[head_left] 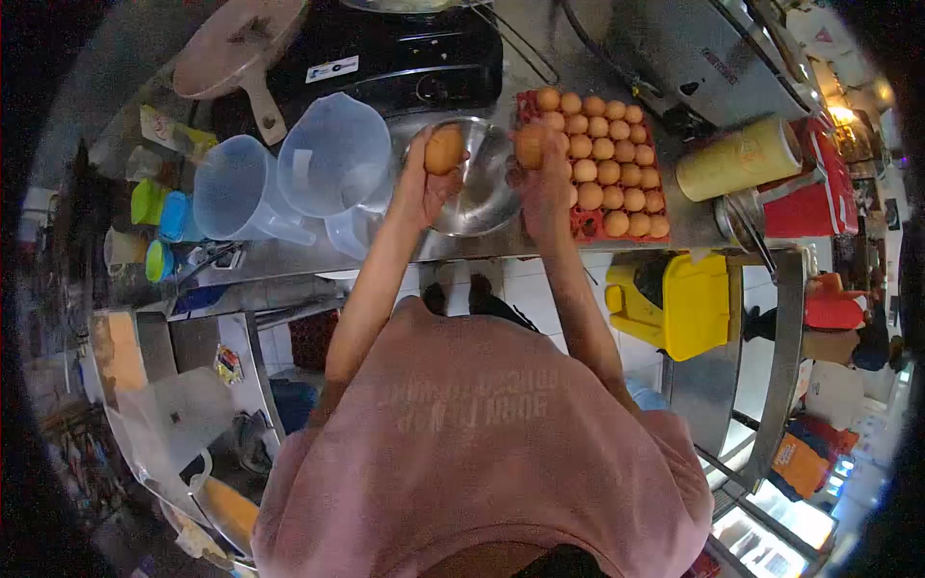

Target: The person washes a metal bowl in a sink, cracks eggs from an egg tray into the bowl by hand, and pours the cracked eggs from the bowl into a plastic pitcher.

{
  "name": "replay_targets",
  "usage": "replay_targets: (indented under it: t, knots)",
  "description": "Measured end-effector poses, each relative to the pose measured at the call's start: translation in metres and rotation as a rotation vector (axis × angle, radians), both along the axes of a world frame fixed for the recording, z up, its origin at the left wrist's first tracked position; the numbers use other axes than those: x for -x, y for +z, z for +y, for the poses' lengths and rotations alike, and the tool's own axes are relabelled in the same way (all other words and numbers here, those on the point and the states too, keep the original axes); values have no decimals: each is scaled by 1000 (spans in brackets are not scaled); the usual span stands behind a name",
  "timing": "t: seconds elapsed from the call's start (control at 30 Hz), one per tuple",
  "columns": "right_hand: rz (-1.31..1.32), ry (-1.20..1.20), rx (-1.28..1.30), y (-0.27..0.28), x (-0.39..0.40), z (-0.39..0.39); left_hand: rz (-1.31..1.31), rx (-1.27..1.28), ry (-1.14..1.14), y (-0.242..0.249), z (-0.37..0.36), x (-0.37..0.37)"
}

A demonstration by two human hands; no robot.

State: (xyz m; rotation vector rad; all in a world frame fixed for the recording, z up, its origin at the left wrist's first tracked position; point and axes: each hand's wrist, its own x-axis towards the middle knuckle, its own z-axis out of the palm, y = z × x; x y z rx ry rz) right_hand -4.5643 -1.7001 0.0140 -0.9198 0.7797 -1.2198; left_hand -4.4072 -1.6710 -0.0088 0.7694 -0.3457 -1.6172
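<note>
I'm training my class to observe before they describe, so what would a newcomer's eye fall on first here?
Probably the red tray of brown eggs, to the right of the metal bowl on the counter. Next come the hands at the bowl: the left hand holds one egg at its left side, the right hand another at its right. A bright yellow container stands out lower right.
</note>
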Motion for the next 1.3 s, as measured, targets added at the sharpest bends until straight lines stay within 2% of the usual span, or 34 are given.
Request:
replay_targets:
  t: [0.17,0.2,0.4,0.6,0.7,0.8,0.9,0.97,1.1,1.13,1.2,1.3]
  knots:
    - [-116,73,-114,-5,11,-1,108,64,-1,33,12,3]
    - [-210,141,-138,-4,14,2,101,74,-11,37,13,2]
    - [-326,252,-214,2,16,4,107,107,-42,70,27,6]
    - [-184,189,-209,14,7,5,106,190,-13,94,36,3]
    - [-241,289,-218,20,10,5,143,252,-19,98,39,0]
    - [-51,286,-151,22,7,-2,105,218,18,101,41,0]
    - [300,383,61,29,12,-21,1,135,-11,89,33,-2]
    - [330,534,165,40,11,-36,-89,62,-50,76,25,-5]
    - [498,775,386,37,5,-59,-138,63,-297,51,10,-13]
    - [427,840,350,33,7,-64,-198,76,-337,47,7,-13]
    - [516,847,388,28,8,-67,-300,5,-349,50,7,-10]
    - [659,834,459,9,5,-76,-320,86,-406,31,-1,-8]
